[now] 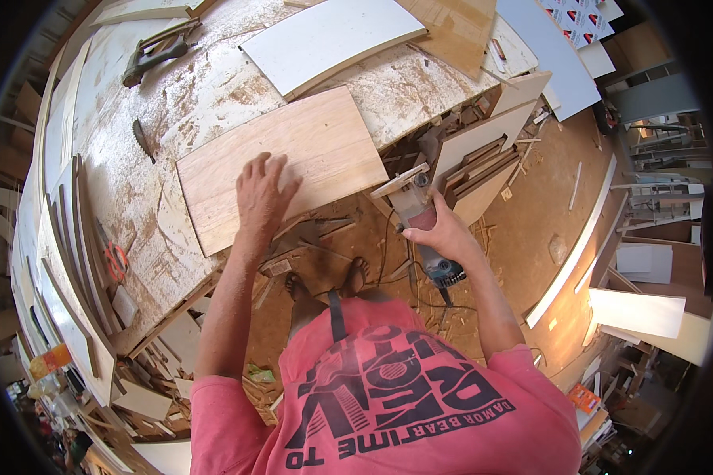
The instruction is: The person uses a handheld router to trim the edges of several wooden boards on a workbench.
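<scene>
A rectangular light-brown wooden board (pixel 325 138) lies flat at the near edge of the workbench, its near side reaching over the edge. On its top rests my left hand (pixel 263 194), open, with the fingers spread. My right hand (pixel 444 229) is wrapped round a trim router (pixel 442 267), a power tool with a dark blue motor end and a flat base plate. The tool is tilted on its side, its base by the board's right corner. Whether the base touches the board I cannot tell. The router's bit is not visible.
Sawdust covers the workbench (pixel 103 166). A white panel (pixel 333 39) lies beyond the board. A dark-handled saw (pixel 160 55), a curved blade (pixel 142 141) and orange-handled scissors (pixel 116 263) are on the bench. Upright panels (pixel 483 150) stand at right. A cord and shavings lie on the floor (pixel 523 237).
</scene>
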### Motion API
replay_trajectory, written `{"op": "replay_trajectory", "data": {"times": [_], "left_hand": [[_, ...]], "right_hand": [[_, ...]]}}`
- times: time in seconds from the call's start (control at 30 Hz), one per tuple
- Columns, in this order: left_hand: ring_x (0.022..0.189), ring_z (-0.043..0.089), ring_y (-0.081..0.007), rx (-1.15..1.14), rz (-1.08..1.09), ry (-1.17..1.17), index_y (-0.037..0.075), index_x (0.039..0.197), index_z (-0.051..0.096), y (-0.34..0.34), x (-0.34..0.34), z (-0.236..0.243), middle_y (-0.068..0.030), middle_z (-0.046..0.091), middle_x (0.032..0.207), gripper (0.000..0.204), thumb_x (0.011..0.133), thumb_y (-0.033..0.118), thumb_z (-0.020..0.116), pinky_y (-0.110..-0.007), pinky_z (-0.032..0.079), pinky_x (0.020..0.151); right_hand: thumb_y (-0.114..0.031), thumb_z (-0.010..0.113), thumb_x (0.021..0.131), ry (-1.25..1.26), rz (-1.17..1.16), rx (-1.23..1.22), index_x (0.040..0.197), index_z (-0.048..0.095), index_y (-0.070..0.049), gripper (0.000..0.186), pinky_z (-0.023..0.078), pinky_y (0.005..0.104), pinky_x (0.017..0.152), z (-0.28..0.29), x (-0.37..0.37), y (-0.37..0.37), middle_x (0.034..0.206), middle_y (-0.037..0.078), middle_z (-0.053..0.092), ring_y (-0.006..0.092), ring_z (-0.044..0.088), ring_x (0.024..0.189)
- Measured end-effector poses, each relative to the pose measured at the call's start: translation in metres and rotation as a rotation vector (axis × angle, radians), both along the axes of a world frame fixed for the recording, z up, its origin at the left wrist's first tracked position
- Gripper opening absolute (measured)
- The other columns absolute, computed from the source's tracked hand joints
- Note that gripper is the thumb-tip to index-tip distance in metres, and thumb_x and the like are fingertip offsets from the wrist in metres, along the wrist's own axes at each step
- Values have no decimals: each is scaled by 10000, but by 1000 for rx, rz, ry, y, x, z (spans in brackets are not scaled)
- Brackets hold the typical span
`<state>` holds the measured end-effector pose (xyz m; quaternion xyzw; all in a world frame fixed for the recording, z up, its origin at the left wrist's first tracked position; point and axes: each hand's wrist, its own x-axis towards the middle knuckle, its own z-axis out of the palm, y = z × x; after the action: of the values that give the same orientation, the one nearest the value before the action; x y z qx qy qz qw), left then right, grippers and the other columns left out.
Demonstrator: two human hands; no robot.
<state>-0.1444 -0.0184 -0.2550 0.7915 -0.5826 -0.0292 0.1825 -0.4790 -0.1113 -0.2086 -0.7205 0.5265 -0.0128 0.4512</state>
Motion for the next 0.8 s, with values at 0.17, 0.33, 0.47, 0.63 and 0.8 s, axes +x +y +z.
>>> {"op": "replay_trajectory", "data": {"times": [0.17, 0.33, 0.47, 0.63, 0.8], "left_hand": [[1411, 318, -365, 84, 107, -184, 160, 1429, 487, 14, 90, -22, -188, 376, 1508, 597, 936, 484, 576, -522, 258, 1140], [1483, 198, -348, 55, 94, -189, 202, 1500, 402, 19, 89, -39, -185, 287, 1574, 654, 964, 572, 464, -543, 128, 1190], [1485, 193, -333, 52, 106, -167, 209, 1502, 401, 19, 86, -37, -173, 291, 1575, 655, 961, 572, 464, -538, 116, 1194], [1487, 191, -323, 62, 129, -178, 214, 1499, 408, 18, 82, -34, -165, 290, 1575, 641, 959, 551, 480, -525, 111, 1200], [1490, 182, -315, 53, 144, -212, 220, 1504, 399, 19, 81, -38, -152, 274, 1585, 620, 970, 525, 475, -505, 104, 1208]], "right_hand": [[-401, 810, 663, -29, 58, 8, 1507, 258, -6, 1083, 407, 411, 1065, 3, 13, -1, 1389, 293, 493, 388, 509, 1287], [-387, 803, 662, 38, 38, 69, 1513, 248, -3, 1087, 410, 415, 1064, 4, 14, -4, 1403, 288, 482, 390, 496, 1300], [-398, 796, 666, 112, 74, 20, 1517, 240, 7, 1094, 417, 424, 1058, 2, 14, -6, 1396, 299, 483, 396, 501, 1292], [-413, 789, 676, 149, 85, 8, 1514, 233, 23, 1096, 417, 440, 1057, 5, 21, -4, 1390, 314, 480, 407, 501, 1287], [-406, 786, 691, 212, 35, -38, 1510, 221, 35, 1088, 416, 445, 1057, 8, 34, 11, 1382, 330, 476, 417, 501, 1283]]}}
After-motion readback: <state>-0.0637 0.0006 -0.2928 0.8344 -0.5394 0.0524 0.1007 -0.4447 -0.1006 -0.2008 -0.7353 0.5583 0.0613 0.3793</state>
